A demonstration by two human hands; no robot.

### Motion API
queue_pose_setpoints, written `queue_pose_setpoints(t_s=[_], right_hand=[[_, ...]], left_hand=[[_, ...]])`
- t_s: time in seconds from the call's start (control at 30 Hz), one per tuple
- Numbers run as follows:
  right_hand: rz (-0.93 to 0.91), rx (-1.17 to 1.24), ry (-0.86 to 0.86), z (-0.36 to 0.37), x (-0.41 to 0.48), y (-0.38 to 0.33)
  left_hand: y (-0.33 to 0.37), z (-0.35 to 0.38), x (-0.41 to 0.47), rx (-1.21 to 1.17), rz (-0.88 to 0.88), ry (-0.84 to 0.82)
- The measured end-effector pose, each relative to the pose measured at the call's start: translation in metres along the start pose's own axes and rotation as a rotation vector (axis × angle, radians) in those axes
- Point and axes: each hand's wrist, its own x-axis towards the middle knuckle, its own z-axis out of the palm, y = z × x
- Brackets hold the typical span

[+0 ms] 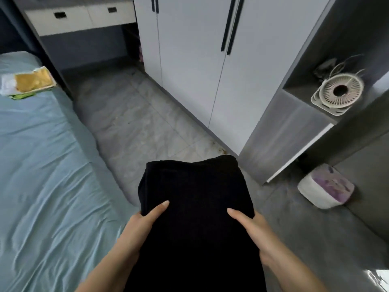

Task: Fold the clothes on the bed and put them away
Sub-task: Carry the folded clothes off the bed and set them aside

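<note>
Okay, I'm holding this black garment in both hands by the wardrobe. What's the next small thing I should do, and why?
Probably shift the black garment onto your left hand and reach your right hand for a wardrobe handle. Both hands are gripping the garment, thumbs on top, and the white wardrobe doors ahead are shut.

I can see only the thumbs of my left hand (141, 224) and right hand (250, 226). The other fingers are hidden under the black cloth (193, 197). The cloth runs off the bottom edge. The bed (42, 165) is cut off on the left. The yellow packet (33, 82) on it is too blurry to read. I cannot tell what the dark thing (323, 68) behind the fan (339, 93) is.
</note>
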Motion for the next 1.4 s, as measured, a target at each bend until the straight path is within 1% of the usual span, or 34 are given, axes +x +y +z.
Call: queue_pose_setpoints(t_s=[0.13, 0.3, 0.53, 0.63, 0.83, 1.0, 1.13, 1.27, 1.4], right_hand=[[0.006, -0.071, -0.054, 0.010, 0.069, -0.067], [-0.019, -0.122, -0.156, 0.032, 0.152, -0.147], [-0.031, -0.206, -0.312, 0.085, 0.279, -0.241], [-0.015, -0.242, -0.376, 0.107, 0.343, -0.281], [-0.023, -0.333, -0.529, 0.157, 0.456, -0.367], [0.007, -0.428, -0.646, 0.215, 0.527, -0.424], [0.024, -0.471, -0.677, 0.268, 0.578, -0.456], [0.008, -0.520, -0.709, 0.333, 0.627, -0.488], [-0.005, -0.561, -0.688, 0.408, 0.671, -0.525]], left_hand=[[0.056, 0.005, 0.052, -0.054, 0.001, 0.025], [0.123, 0.002, 0.110, -0.129, 0.032, 0.097], [0.197, -0.015, 0.202, -0.228, 0.051, 0.242], [0.229, -0.016, 0.248, -0.275, 0.090, 0.311], [0.295, -0.020, 0.322, -0.414, 0.091, 0.444], [0.341, -0.040, 0.373, -0.499, 0.069, 0.544], [0.369, -0.066, 0.418, -0.572, 0.074, 0.624], [0.401, -0.111, 0.474, -0.616, 0.065, 0.646], [0.439, -0.170, 0.534, -0.630, 0.074, 0.635]])
